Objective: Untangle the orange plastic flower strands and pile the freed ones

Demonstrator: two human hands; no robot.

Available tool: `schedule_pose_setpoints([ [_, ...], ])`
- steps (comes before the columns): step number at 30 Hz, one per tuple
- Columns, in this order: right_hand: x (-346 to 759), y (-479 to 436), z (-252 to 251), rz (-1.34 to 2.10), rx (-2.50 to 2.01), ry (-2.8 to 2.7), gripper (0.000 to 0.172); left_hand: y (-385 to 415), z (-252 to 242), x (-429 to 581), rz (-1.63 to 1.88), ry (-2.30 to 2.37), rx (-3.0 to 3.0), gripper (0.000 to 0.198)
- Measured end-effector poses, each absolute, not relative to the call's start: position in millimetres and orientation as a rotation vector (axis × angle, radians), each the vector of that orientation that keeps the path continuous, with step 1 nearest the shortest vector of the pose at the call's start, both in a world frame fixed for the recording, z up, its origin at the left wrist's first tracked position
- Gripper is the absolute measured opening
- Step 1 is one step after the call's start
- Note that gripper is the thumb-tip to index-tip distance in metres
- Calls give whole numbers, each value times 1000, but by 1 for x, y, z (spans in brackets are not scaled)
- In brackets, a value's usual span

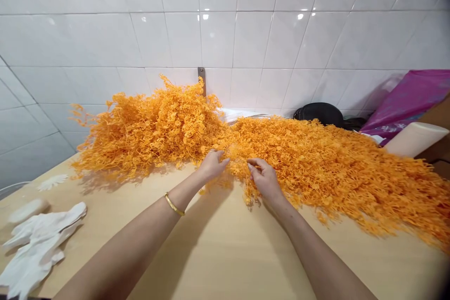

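Note:
A big mound of frilly orange sprigs, like dyed fern or artificial foliage (158, 126), stands on the left. A longer heap of orange sprigs (326, 164) spreads to the right. Between the two piles, my left hand (212, 165) has its thumb and fingers apart, beside loose orange strands that look blurred. My right hand (266, 179) is at the near edge of the right heap, thumb and forefinger pinched on an orange sprig (249, 192). The sprig's tip hangs by the tabletop, and its upper part merges with the heap. A gold bracelet circles my left wrist.
White gloves (38, 243) lie at the table's left, near a pale oval object (28, 211) and a white flower-like piece (52, 182). Behind the right heap are a black case (319, 112), a purple bag (408, 98) and a white roll (416, 139). A tiled wall (218, 37) backs the table.

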State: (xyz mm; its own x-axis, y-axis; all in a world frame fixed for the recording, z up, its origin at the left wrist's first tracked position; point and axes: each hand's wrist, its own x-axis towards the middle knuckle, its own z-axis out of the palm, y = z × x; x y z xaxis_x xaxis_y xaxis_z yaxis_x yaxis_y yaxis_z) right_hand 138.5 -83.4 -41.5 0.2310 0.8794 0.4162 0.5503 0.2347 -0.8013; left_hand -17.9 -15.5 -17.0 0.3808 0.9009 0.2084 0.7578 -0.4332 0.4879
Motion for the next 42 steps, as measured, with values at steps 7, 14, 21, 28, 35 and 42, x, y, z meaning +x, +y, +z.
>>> schedule_pose_setpoints([
  [7, 145, -93, -39, 152, -1353, -1513, 18, -66, -21, -28, 586, 1555, 2694, 27],
  [14, 139, -96, -37, 40, -1261, -1644, 17, -58, -29, -32, 517, 1426, 2299, 15],
  [21, 136, -109, -19, 30, -1150, -1620, 16, -53, -8, -2, 932, 974, 1120, 15],
  [28, 131, -103, -31, 135, -1262, -1763, 22, -51, -26, -6, 770, 684, 687, 5],
  [35, 125, -103, -33, 370, -1357, -1689, 22, -50, -38, -7, 836, 609, 531, 12],
  [42, 118, -99, -43, 605, -1324, -1497, 15, -52, -47, 1, 852, 525, 486, 13],
])
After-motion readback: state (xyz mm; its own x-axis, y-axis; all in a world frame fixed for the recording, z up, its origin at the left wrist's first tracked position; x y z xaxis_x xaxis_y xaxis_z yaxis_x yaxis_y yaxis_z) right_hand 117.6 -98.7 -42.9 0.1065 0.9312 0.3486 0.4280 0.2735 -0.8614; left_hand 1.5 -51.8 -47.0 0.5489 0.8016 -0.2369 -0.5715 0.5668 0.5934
